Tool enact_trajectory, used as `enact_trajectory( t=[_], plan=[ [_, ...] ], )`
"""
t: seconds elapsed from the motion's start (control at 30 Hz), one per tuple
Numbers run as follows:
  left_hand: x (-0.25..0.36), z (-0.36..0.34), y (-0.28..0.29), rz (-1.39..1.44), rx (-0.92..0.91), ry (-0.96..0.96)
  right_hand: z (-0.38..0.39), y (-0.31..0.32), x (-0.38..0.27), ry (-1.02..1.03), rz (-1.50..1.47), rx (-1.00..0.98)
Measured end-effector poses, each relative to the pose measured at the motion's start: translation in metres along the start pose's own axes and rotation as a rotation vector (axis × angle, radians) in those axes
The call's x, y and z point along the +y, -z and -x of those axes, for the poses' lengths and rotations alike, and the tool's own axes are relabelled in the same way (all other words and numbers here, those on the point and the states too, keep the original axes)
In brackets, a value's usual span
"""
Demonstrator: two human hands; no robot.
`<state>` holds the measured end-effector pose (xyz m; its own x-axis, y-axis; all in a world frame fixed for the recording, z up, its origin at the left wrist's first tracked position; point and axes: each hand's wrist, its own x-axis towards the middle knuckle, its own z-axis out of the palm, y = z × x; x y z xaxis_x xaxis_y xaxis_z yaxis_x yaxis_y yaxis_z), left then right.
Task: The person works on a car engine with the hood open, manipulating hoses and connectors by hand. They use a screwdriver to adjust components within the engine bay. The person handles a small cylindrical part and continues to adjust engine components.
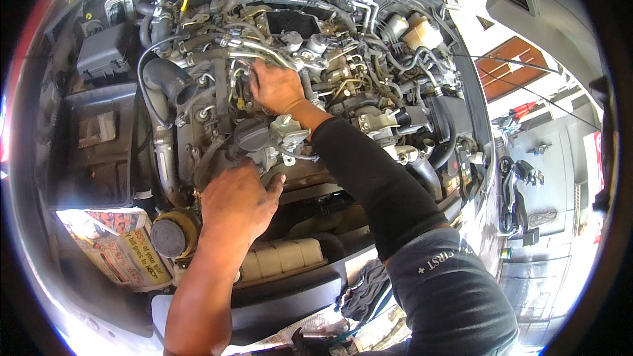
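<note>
Engine [346,69] near printed paper [125,250]; left hand [237,203], thumb out, right hand [278,87] bent beyond lettered sleeve [422,221]; cannot tell their hold

right forearm sleeve [376,175]: black | upper sleeve [455,290]: dark grey, white lettering | left forearm [210,277]: bare

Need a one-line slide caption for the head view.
At an exposed engine, the left hand works near a black cap, the right hand near a silver pipe.

Bright light; floor [550,224] at right partly blown out. Engine [346,76] sharp, crevices shadowed. Fisheye bend, black corners.
</note>
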<state>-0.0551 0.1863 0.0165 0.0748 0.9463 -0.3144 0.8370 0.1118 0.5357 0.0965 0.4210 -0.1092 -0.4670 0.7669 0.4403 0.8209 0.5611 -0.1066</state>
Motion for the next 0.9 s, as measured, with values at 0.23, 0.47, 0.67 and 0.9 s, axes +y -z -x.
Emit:
enact_trajectory(
  t=[0.23,0.47,0.67,0.9],
  plan=[
    [0.000,-0.002,0.001,0.014,-0.057,0.035,0.001,0.000,0.000,0.018,-0.014,0.034],
    [-0.004,0.000,-0.002,0.018,-0.018,0.030,0.000,0.004,-0.001,0.010,-0.012,-0.083],
    [-0.010,0.000,-0.005,0.045,0.004,0.009,-0.011,0.027,-0.003,0.077,0.027,-0.173],
    [-0.020,0.004,-0.019,0.068,0.171,-0.110,-0.027,0.042,-0.012,0.179,0.205,-0.273]
  ],
)
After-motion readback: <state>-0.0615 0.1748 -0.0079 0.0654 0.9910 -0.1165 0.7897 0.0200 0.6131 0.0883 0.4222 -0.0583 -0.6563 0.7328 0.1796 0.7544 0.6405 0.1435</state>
